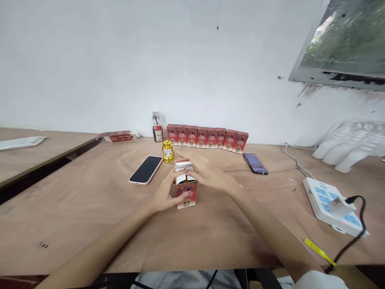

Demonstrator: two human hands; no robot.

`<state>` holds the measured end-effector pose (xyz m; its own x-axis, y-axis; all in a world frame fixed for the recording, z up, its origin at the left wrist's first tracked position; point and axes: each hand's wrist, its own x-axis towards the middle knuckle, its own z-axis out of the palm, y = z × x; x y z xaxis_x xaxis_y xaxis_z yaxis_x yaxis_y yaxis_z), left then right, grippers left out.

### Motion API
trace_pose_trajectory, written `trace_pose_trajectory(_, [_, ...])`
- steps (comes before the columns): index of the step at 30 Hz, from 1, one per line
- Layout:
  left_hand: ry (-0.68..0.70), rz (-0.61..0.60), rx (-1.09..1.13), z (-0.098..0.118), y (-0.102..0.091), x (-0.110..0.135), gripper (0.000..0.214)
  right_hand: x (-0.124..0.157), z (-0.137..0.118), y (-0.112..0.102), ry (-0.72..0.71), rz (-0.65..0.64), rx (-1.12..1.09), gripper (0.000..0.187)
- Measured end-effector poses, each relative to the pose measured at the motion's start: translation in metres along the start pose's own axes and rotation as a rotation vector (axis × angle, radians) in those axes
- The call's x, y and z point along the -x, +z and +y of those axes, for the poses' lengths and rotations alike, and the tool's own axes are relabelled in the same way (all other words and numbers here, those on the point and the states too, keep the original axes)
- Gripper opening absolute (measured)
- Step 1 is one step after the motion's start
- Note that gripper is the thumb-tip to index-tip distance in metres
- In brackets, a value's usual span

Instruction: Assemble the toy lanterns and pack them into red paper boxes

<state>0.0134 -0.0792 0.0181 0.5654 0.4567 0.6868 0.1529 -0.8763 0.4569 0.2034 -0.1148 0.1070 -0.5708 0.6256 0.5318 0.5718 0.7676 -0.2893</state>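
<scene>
Two hands at the raised flaps of a small red carton

The small red printed carton (189, 196) stands upright on the wooden table (90, 224), near the middle and in front of the wearer. Its white-lined top flaps (181, 178) are up, not tucked in.

The left hand (166, 193) holds the carton from its left side, thumb across the printed front and fingers up by the top edge. The right hand (207, 170) reaches over the top from the right, its thumb at the flaps and its fingers extended behind them — whether it pinches card or only rests there, I cannot tell. A trace of yellow shows in the opening, too small to identify.

The step in hand looks to be work on the carton's top. A next move there would call for a steady left hold, so the carton does not tip, and light fingertip control from the right, so the thin card does not crease.

Just behind stands a gold miniature lantern (168, 152), with a pink-edged smartphone (146, 169) beside it. Farther back, eight matching red cartons (202, 137) line up along the wall — all upright.
</scene>
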Motion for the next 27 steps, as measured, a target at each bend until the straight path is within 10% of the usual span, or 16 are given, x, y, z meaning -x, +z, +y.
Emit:
trace_pose_trajectory(10, [-0.049, -0.014, -0.034, -0.005, 0.003, 0.004, 0.054, 0.005, -0.016, -0.017, 0.061, -0.358, 0.031, 0.056])
trace_pose_trajectory(15, [-0.045, 0.105, 0.005, -0.013, 0.014, 0.010, 0.101, 0.003, -0.014, -0.012, 0.067, -0.294, 0.139, 0.044])
trace_pose_trajectory(27, [-0.313, -0.102, 0.294, -0.010, 0.017, 0.006, 0.125, 0.004, 0.001, -0.003, 0.062, -0.337, 0.104, 0.044])
